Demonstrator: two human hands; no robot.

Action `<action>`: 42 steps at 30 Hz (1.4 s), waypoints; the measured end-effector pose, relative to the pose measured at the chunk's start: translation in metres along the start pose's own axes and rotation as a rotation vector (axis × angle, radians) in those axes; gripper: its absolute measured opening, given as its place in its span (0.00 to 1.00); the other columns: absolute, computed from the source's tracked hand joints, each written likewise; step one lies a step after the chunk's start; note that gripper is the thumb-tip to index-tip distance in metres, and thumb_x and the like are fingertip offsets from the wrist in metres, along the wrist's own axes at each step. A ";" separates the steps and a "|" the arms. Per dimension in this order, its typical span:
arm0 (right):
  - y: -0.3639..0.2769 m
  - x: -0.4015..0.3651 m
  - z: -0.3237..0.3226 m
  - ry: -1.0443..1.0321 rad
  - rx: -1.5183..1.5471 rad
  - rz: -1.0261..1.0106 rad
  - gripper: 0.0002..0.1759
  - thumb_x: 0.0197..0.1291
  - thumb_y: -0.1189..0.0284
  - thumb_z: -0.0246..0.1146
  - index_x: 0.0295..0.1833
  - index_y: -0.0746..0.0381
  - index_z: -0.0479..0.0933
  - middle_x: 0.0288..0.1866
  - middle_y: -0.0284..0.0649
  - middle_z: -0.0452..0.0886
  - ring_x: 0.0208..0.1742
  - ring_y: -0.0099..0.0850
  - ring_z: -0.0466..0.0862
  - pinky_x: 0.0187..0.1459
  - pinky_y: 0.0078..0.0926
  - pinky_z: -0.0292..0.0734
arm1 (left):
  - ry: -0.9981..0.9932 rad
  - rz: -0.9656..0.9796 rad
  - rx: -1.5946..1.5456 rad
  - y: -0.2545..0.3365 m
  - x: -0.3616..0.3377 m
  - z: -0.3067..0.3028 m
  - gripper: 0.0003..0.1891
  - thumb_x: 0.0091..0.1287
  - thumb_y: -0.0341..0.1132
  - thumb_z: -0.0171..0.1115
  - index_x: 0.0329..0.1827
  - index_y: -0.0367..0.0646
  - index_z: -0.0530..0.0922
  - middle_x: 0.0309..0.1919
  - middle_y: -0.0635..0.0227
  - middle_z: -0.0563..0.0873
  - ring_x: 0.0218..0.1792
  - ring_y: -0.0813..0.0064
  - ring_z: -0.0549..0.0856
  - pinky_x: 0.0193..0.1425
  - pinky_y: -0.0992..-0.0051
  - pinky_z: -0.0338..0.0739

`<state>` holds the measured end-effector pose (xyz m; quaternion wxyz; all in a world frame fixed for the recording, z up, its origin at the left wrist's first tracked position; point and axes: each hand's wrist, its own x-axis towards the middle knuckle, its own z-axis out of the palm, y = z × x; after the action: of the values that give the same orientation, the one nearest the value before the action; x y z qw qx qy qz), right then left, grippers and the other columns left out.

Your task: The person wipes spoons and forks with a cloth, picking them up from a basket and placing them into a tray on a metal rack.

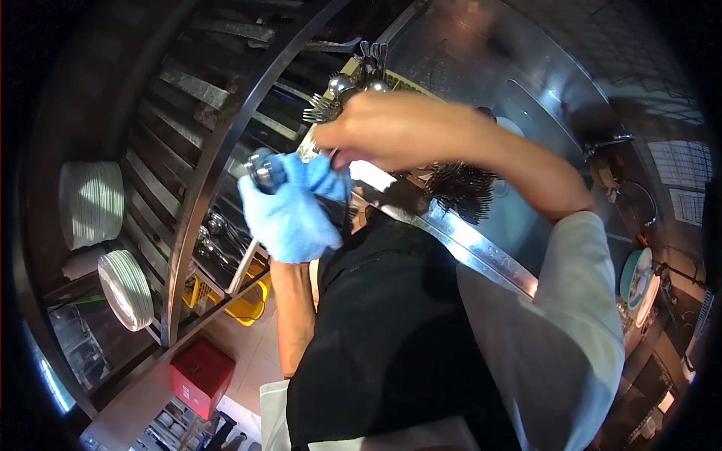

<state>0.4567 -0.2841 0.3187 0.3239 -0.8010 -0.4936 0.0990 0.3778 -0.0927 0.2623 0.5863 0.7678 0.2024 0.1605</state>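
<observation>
My left hand point(289, 214), covered in blue fabric point(320, 173), was closed around shiny metal cutlery point(265, 170), ends poking out, just off the left edge of the steel sink point(485, 252). Right hand point(383, 128) was right beside it, fingers curled in; too blurred, couldn't tell if they gripped anything. Tray point(406, 81) with forks point(322, 110) and spoons point(341, 84) sat just beyond; more forks were heaped by the sink's near edge.

I counted two stacks of white plates point(92, 203) point(126, 290), one blue cloth point(289, 222), one red box point(201, 377), one black apron point(387, 323) and one dense bunch of forks point(462, 194), whose pieces were too many for exact counting.
</observation>
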 end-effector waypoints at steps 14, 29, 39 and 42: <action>0.171 -0.111 0.076 0.044 0.068 0.875 0.27 0.60 0.49 0.68 0.28 0.65 0.80 0.20 0.41 0.77 0.24 0.31 0.75 0.29 0.36 0.69 | 0.085 -0.506 -0.933 -0.072 -0.018 -0.058 0.22 0.74 0.57 0.47 0.53 0.47 0.72 0.38 0.66 0.82 0.42 0.68 0.82 0.47 0.66 0.78; -0.017 0.011 0.075 0.212 0.662 0.340 0.21 0.75 0.60 0.54 0.33 0.66 0.75 0.20 0.36 0.75 0.23 0.25 0.76 0.28 0.31 0.70 | -0.372 -0.128 0.370 0.023 -0.046 -0.010 0.20 0.57 0.33 0.75 0.49 0.43 0.76 0.38 0.71 0.83 0.41 0.79 0.83 0.49 0.75 0.81; -0.036 0.018 0.112 0.764 0.775 0.275 0.14 0.74 0.68 0.57 0.37 0.68 0.77 0.30 0.38 0.80 0.32 0.23 0.80 0.35 0.23 0.74 | -0.653 -0.442 -1.315 -0.053 -0.015 -0.053 0.18 0.63 0.35 0.68 0.54 0.43 0.75 0.46 0.69 0.83 0.47 0.72 0.84 0.53 0.68 0.81; 0.000 -0.026 0.059 0.844 0.152 0.331 0.08 0.68 0.70 0.61 0.43 0.64 0.81 0.36 0.43 0.83 0.37 0.36 0.84 0.40 0.31 0.77 | -0.651 -0.501 -1.706 -0.069 -0.014 -0.060 0.18 0.65 0.36 0.66 0.56 0.42 0.75 0.48 0.68 0.83 0.49 0.71 0.84 0.54 0.66 0.81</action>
<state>0.4158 -0.2811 0.2693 0.5344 -0.8132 -0.1753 -0.1494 0.3282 -0.0333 0.2118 0.9949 0.0216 0.0021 -0.0982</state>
